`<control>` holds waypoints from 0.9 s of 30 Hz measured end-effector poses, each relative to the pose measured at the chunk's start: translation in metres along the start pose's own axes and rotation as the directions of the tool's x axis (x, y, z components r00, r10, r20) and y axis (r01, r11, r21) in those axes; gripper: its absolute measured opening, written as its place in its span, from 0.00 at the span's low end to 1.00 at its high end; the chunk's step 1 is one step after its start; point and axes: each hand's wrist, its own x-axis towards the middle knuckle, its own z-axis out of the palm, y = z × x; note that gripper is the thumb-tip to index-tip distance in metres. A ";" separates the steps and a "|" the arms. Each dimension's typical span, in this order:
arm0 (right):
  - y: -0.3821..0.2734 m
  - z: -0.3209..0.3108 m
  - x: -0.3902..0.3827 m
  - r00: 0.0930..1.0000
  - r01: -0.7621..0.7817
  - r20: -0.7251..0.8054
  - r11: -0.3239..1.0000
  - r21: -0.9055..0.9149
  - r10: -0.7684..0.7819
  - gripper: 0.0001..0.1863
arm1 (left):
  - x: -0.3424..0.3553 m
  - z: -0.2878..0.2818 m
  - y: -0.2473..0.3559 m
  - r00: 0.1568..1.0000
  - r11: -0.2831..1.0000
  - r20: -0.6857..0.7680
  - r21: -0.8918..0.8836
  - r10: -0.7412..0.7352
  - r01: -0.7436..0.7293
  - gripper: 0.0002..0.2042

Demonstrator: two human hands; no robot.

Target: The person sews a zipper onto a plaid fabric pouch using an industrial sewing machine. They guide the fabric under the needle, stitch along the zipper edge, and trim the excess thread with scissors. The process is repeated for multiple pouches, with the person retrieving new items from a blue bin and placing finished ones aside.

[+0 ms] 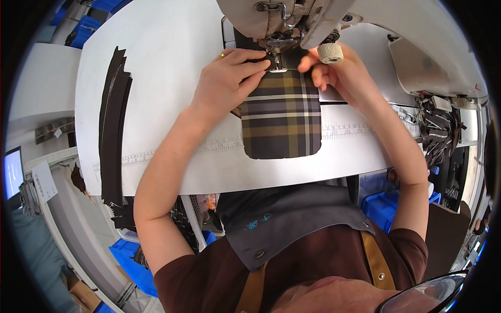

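A plaid fabric panel in brown, black, olive and white, with rounded near corners, lies under the presser foot of a sewing machine. My left hand rests on its far left part, fingers stretched flat with the tips close beside the foot. To the right of the foot is my right hand, its fingers loosely bent and apart, near the panel's far right edge. I make out nothing between them. The machine's knob partly covers that hand. Dark fabric shows behind the foot.
Long dark fabric strips lie stacked on the left of the white table, reaching past its near edge. A printed ruler scale crosses the tabletop. Blue bins sit below. Dark strips hang bunched at the right.
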 end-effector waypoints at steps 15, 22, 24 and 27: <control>0.022 0.013 0.023 0.575 0.611 0.480 -0.042 -0.790 -0.662 0.06 | 0.010 0.000 0.000 0.998 0.994 -0.027 0.093 0.054 -0.052 0.06; 0.028 0.004 0.031 0.675 0.636 0.407 0.206 -0.744 -0.615 0.07 | 0.011 -0.004 0.003 0.986 0.981 0.075 -0.115 -0.150 0.158 0.07; -0.001 0.004 0.011 0.942 0.332 0.278 0.654 -0.680 -0.189 0.10 | 0.008 -0.005 0.001 0.988 0.983 0.080 -0.120 -0.132 0.141 0.08; -0.039 -0.012 -0.007 0.652 0.244 0.539 0.526 -0.815 0.534 0.09 | 0.004 -0.007 0.001 0.989 0.980 0.076 -0.147 -0.126 0.136 0.08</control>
